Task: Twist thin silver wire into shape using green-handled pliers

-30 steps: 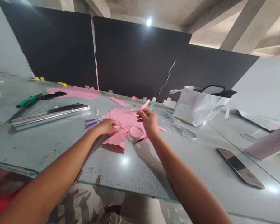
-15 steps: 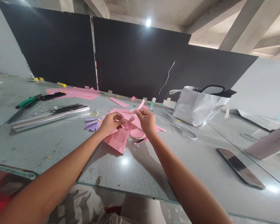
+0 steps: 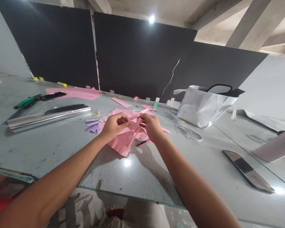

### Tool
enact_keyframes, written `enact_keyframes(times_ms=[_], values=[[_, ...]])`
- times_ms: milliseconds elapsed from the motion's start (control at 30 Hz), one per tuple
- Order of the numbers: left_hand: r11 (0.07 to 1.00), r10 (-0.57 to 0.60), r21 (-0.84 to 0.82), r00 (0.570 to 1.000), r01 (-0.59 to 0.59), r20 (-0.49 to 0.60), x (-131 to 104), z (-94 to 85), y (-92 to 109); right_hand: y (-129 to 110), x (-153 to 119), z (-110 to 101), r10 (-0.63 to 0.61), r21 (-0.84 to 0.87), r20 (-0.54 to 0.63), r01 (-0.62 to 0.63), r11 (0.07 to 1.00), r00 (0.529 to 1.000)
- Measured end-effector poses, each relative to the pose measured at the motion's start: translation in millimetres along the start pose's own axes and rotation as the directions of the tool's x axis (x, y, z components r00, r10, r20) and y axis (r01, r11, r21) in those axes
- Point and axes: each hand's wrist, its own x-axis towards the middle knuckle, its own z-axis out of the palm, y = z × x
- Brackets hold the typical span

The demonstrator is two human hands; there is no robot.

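My left hand [image 3: 114, 126] pinches the gathered top of a pleated pink paper [image 3: 122, 144], whose fanned lower part hangs toward me. Close beside it, my right hand [image 3: 152, 127] is closed on a narrow pink paper strip [image 3: 139, 114], which lies across the gathered part. My fingers partly hide where strip and pleats meet. Under the hands are flat pink sheets [image 3: 114, 114], and a white ring [image 3: 142, 136] that looks like a tape roll. A small slim tool [image 3: 143, 143], pink and dark, lies just below the ring. A folded purple paper [image 3: 93, 125] rests left of my left hand.
Left on the table are a shiny foil roll [image 3: 49, 118] and green-handled pliers [image 3: 27, 102]. Behind my hands stands a glue stick [image 3: 156, 104]. To the right lie thin wires [image 3: 184, 128], a white bag [image 3: 201, 107], a phone [image 3: 247, 171] and a pink bottle [image 3: 274, 147].
My right hand has brought the strip down and across the gathered paper; it stood up higher before. My left hand keeps its hold on the pleated paper. The view has shifted slightly.
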Motion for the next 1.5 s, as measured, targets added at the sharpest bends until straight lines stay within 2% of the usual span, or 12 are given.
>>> enact_keyframes(times_ms=[100,200,300,400,500,567,667,800,900,1067,1500], values=[[0.998,0.026,0.066,0.999,-0.025,-0.019,-0.5,-0.4,3.5,0.3,-1.3,-1.4,0.051,0.073,0.033,-0.054,0.996,0.998],[0.993,0.043,0.113,0.999,-0.039,-0.033,-0.8,-0.9,5.6,0.0,-2.9,-2.8,0.04,0.044,0.094,-0.045,0.998,0.995],[0.989,0.052,0.14,0.998,-0.047,-0.029,-0.8,-1.0,5.6,-0.7,-3.7,-3.5,0.025,-0.004,0.108,-0.025,1.0,0.994],[0.987,0.055,0.153,0.998,-0.051,-0.023,-0.4,-1.0,5.2,-1.8,-4.0,-2.9,-0.027,-0.05,0.086,0.031,0.998,0.996],[0.986,0.041,0.16,0.999,-0.037,-0.022,-0.4,-0.7,5.8,-4.0,-5.5,-0.8,-0.134,-0.145,0.075,0.143,0.979,0.988],[0.987,0.023,0.159,0.999,-0.018,-0.031,-0.7,-0.6,6.6,-5.7,-7.3,1.1,-0.235,-0.267,0.07,0.245,0.932,0.97],[0.989,0.001,0.146,0.998,0.007,-0.061,-1.2,-0.5,7.4,-6.9,-10.3,3.4,-0.38,-0.447,0.085,0.376,0.812,0.921],[0.993,-0.013,0.116,0.996,0.023,-0.089,-0.9,-0.5,6.3,-5.4,-12.5,4.6,-0.489,-0.572,0.139,0.473,0.67,0.861],[0.996,-0.006,0.092,0.996,0.013,-0.084,-0.6,-0.1,4.4,-4.1,-13.0,5.0,-0.507,-0.61,0.153,0.485,0.627,0.848],[0.997,-0.015,0.073,0.997,0.021,-0.08,-1.0,1.0,2.8,-1.6,-12.5,5.5,-0.514,-0.641,0.126,0.465,0.611,0.849],[0.999,-0.053,-0.011,0.994,0.052,-0.099,-1.0,2.0,4.9,4.4,-15.0,8.2,-0.555,-0.627,0.193,0.537,0.564,0.809]])
